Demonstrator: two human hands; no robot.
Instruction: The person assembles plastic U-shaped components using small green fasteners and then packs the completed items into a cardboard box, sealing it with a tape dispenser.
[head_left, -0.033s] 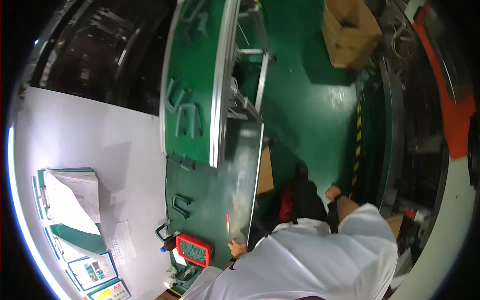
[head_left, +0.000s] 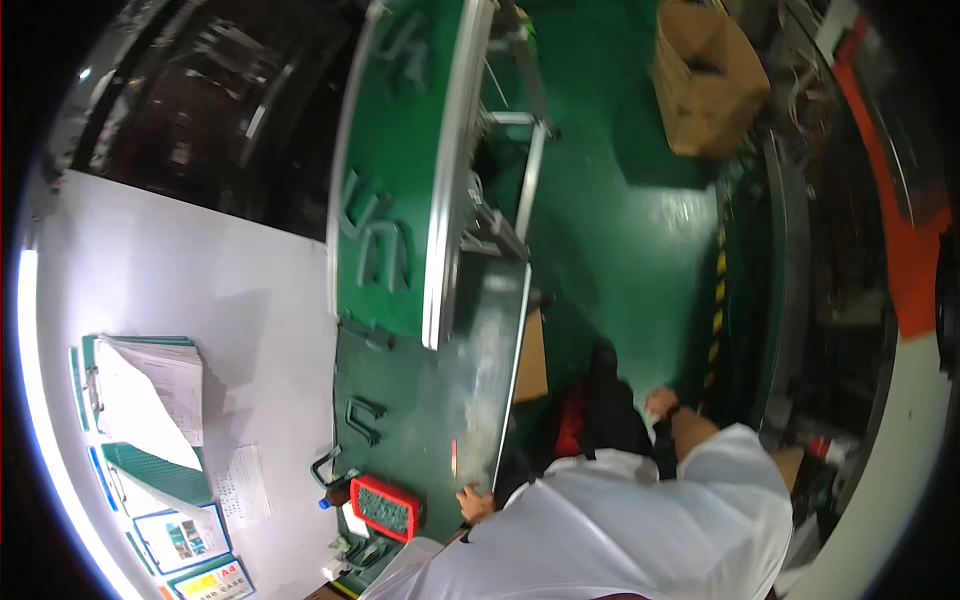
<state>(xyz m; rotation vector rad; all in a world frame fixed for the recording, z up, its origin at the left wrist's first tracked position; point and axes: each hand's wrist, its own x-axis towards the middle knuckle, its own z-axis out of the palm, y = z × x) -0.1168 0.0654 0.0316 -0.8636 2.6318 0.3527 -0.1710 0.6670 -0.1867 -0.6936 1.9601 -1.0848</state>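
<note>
My left hand [head_left: 476, 503] rests at the near edge of the green-topped bench [head_left: 420, 400], its fingers stretched out and holding nothing visible. A thin red stick, perhaps a pen [head_left: 454, 458], lies just beyond its fingertips. Left of that hand is a red tray [head_left: 412, 490] filled with small greyish pieces. Farther up the bench lies a dark U-shaped handle-like part [head_left: 363, 420]. My right hand [head_left: 660, 403] is in front of my body, away from the bench, with its fingers curled. Whether anything is inside them is hidden; a pale patch shows below it.
A conveyor-like green surface with metal rails [head_left: 445, 200] carries several grey U-shaped parts [head_left: 383, 255]. On the far right floor stands an open cardboard box [head_left: 710, 110]. Clipboards with papers [head_left: 150, 390] lie on the white surface at left. Yellow-black tape [head_left: 718, 290] runs along the floor.
My view has shifted slightly, so the rails, U-shaped parts and cardboard box appear lower. Both hands keep nearly the same places.
</note>
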